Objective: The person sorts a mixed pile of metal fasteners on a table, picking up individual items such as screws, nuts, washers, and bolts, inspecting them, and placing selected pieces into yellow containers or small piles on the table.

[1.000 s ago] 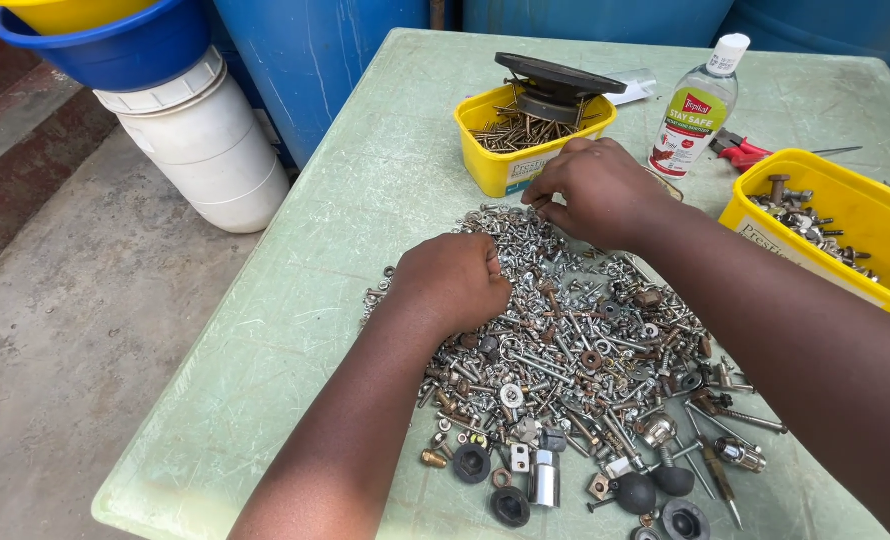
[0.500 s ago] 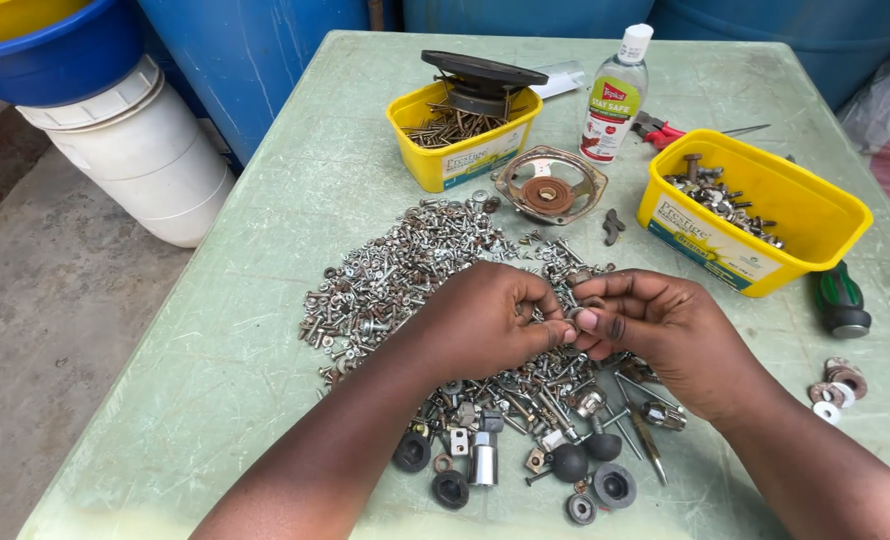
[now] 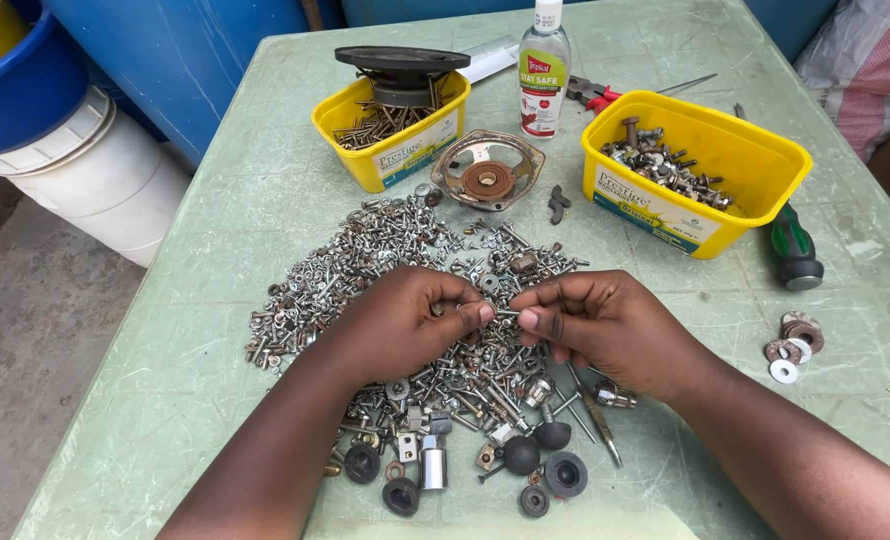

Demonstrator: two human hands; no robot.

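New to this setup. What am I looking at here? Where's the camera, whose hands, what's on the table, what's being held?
There is no machine here: a person works with two bare hands, and the single picture comes from a camera worn on their head, looking down at a pale green table.

In the middle lies a big heap of mixed screws, nuts and bolts, with some black rubber feet at its near edge. Further back stand a yellow tub of screws with a dark round part resting on top, a second yellow tub of bolts, a clear bottle, a rusty round speaker frame, red-handled pliers and a green-handled screwdriver. A few washers sit apart on the right.

The left hand and right hand meet over the heap, pinching a small bolt between their fingertips.
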